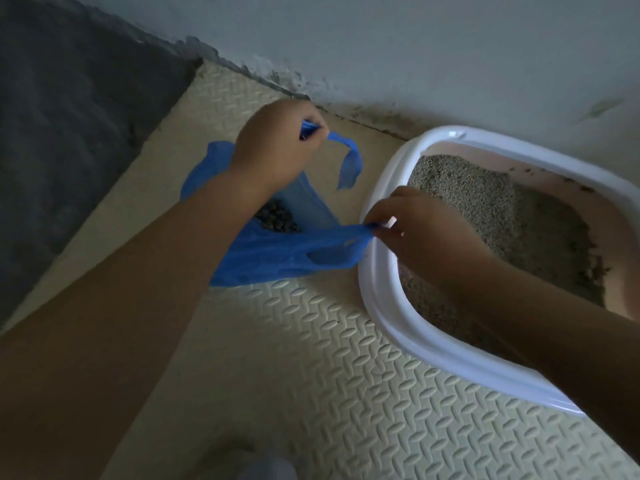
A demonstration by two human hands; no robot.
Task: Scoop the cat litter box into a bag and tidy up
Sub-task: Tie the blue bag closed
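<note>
On the foam mat (311,358), just left of the litter box (384,306), our fingers are curled tight on thin blue plastic. The left hand (273,140) pinches one handle loop (350,161) up near the wall. The right hand (415,233) pinches the other handle (346,233) over the box rim, and the mouth of the bag (263,265) is stretched between them. Dark clumps (277,216) sit in its bottom, which seems to rest on the mat. We judge the film soft, limp and a little slippery, light in itself but bottom-heavy with the clumps, and likely to tear if yanked. The handles are the place to hold; gathered together they should carry the load and take a knot. Grey litter (485,209) fills the box beyond.
</note>
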